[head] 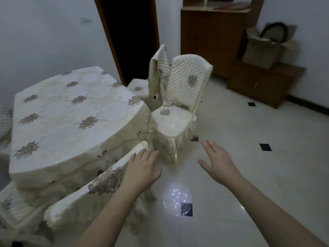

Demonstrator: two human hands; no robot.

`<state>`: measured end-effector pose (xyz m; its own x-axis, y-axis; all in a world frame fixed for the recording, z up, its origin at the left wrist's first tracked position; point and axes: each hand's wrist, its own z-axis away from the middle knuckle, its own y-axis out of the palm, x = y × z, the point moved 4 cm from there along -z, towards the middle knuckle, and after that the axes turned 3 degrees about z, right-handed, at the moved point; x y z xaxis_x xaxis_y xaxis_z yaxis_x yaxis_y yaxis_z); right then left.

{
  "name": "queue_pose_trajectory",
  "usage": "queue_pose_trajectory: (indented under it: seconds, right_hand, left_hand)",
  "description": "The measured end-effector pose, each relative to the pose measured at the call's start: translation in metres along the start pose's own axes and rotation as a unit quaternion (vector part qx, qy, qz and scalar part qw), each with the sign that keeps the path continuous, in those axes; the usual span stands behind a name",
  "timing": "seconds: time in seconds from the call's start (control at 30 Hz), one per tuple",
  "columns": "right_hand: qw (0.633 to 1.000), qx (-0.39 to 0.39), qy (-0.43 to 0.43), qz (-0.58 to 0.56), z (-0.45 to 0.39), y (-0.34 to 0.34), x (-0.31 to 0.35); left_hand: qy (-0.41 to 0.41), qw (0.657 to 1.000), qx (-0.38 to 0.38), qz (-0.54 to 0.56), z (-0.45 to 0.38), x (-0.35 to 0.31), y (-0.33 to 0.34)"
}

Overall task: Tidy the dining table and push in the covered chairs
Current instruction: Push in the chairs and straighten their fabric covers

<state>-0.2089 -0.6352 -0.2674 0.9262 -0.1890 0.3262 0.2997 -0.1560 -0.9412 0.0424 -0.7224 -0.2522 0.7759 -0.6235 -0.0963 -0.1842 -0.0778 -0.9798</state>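
Hands empty, fingers spread: left hand point(142, 169) beside the near chair back point(99, 186), contact unclear; right hand point(218, 162) over the floor point(249, 175). Near chair's seat is hidden under the cloth-covered surface point(71, 118). Pulled-out chair point(179, 106) faces the camera.

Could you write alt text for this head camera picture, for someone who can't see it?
Two open bare hands, left hand and right hand, reach toward a quilted covered chair standing out from a dining table draped in a floral cloth. The left hand hovers by a nearer chair's back.
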Motion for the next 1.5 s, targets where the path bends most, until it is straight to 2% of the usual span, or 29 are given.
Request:
queue_pose_trajectory:
  seconds: [0.1,0.23,0.47,0.67,1.0,1.2,1.5]
  right_hand:
    - [0.999,-0.024,0.034,-0.015,0.001,-0.031,-0.05]
    - [0.996,-0.057,0.056,-0.039,0.003,-0.066,-0.102]
    - [0.996,-0.047,0.076,-0.031,-0.013,-0.078,-0.169]
    - [0.995,-0.039,0.092,-0.021,-0.06,-0.074,-0.197]
    - [0.994,-0.036,0.101,0.033,-0.19,-0.087,-0.23]
    - [0.988,-0.038,0.14,0.043,-0.24,-0.099,-0.257]
    - [0.99,-0.037,0.124,0.062,-0.324,-0.096,-0.325]
  left_hand:
    - [0.039,0.999,0.004,-0.013,-0.04,-0.052,0.003]
    - [0.051,0.998,0.016,-0.013,-0.086,-0.107,0.011]
    - [0.065,0.998,0.022,-0.007,-0.148,-0.164,0.026]
    - [0.068,0.997,0.022,0.015,-0.204,-0.164,0.048]
    - [0.062,0.995,-0.008,0.073,-0.346,-0.136,0.065]
    - [0.09,0.994,0.004,0.06,-0.43,-0.13,0.074]
    - [0.086,0.995,0.007,0.044,-0.538,-0.159,0.104]
